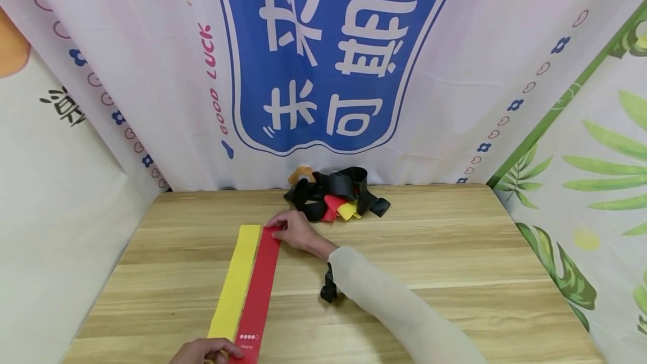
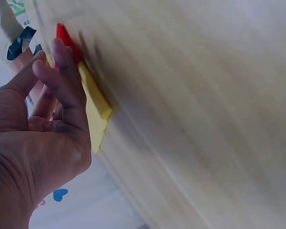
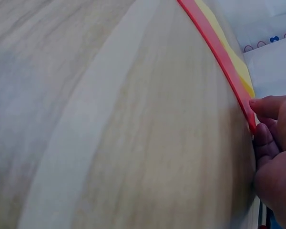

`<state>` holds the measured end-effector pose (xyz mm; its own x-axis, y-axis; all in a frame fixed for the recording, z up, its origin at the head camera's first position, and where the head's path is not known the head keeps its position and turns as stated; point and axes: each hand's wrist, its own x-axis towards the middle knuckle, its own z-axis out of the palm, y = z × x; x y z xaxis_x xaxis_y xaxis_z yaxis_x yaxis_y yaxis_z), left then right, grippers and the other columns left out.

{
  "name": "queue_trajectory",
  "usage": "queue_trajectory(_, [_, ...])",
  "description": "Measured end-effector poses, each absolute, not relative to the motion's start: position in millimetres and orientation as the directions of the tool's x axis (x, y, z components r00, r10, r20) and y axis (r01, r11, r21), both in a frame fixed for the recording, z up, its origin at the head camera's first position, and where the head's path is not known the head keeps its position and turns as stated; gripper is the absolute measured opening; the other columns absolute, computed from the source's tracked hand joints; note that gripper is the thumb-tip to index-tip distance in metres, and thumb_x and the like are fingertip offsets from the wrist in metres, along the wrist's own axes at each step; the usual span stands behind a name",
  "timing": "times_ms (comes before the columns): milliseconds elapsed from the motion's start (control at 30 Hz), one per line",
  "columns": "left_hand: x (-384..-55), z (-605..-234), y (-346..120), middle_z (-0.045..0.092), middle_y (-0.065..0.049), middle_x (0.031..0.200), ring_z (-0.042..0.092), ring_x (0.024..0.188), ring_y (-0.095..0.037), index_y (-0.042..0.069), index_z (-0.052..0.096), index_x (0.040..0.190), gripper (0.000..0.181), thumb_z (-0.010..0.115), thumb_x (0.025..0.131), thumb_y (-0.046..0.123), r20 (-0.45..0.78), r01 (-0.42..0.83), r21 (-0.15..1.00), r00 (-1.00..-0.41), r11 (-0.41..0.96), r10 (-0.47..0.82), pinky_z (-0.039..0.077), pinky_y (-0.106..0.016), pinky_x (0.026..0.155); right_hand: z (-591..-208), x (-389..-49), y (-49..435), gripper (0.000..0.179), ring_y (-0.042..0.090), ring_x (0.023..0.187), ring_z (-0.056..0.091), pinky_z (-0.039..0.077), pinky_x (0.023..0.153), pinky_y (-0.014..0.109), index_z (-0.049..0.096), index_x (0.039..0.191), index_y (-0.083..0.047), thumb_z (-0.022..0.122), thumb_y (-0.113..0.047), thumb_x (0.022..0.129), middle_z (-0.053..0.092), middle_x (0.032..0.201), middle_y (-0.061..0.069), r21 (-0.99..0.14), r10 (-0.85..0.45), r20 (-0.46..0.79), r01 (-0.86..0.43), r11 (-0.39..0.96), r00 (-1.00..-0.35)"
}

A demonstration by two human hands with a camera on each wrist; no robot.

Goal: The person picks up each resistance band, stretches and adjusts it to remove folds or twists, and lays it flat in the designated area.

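Observation:
A red resistance band [image 1: 260, 285] printed "Heavy" lies flat and lengthwise on the wooden table, beside a yellow resistance band [image 1: 235, 282] on its left. My right hand [image 1: 298, 232] pinches the far end of the red band between thumb and fingers; the right wrist view shows this hand [image 3: 276, 138] at the red edge. At the near end, my left hand [image 1: 204, 350] holds the red band by its corner, over the yellow band's near end. In the left wrist view the left hand [image 2: 47, 109] partly hides both bands, and the yellow end [image 2: 95, 95] looks folded.
A heap of black bands [image 1: 336, 187] with red and yellow pieces among them lies at the table's back edge, against the printed curtain [image 1: 429, 145]. A black strap [image 1: 328, 288] hangs from the right wrist. Printed cloth also hangs along both sides of the table [image 1: 429, 246].

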<state>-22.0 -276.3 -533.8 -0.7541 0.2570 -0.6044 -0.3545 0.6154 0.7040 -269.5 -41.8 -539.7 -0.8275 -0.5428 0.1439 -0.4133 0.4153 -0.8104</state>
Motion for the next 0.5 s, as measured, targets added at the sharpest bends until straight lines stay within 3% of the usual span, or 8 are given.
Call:
queue_trajectory(333, [-34, -583, -307, 0.064, -0.002, 0.085, 0.059, 0.081, -0.019, 0.02, 0.079, 0.117, 0.041, 0.089, 0.085, 0.044, -0.612, -0.317, 0.701, -0.727, 0.639, 0.311, 0.047, -0.025, 0.066, -532, -265, -38, 0.021, 0.005, 0.095, 0.067, 0.054, 0.08, 0.017, 0.083, 0.114, -0.012, 0.079, -0.006, 0.095, 0.079, 0.112, -0.002, -0.832, -0.551, 0.142, -0.401, 0.384, -0.822])
queue_trajectory(500, [-29, -522, -277, 0.065, -0.001, 0.085, 0.059, 0.081, -0.017, 0.009, 0.077, 0.119, 0.039, 0.083, 0.092, 0.036, -0.592, -0.322, 0.712, -0.753, 0.624, 0.286, 0.05, -0.026, 0.068, -526, -261, -34, 0.023, 0.013, 0.1, 0.07, 0.055, 0.084, 0.018, 0.082, 0.116, -0.012, 0.08, -0.006, 0.094, 0.078, 0.114, -0.001, -0.831, -0.562, 0.143, -0.407, 0.379, -0.815])
